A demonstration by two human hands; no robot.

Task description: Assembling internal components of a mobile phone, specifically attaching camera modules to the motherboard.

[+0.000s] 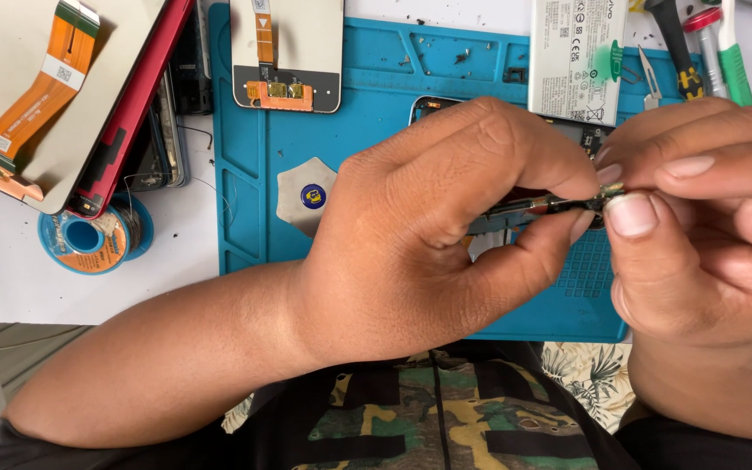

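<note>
Hands (pixel 446 235) (pixel 707 218) pinch a small dark part (pixel 567 204), its long axis lying left-right.

1. Worn on the head, looking steeply down over the chest and forearms onto a white table (pixel 10 270).
2. Facing forward and away from the body, with the blue work mat (pixel 376 96) running to the top edge.
3. Very near: left hand (pixel 428 235) and right hand (pixel 707 226) filling the middle and right of frame.
4. Cropped at the top: screen panels, a battery and tools only partly inside.
5. Single view only, nothing shared with another.
</note>
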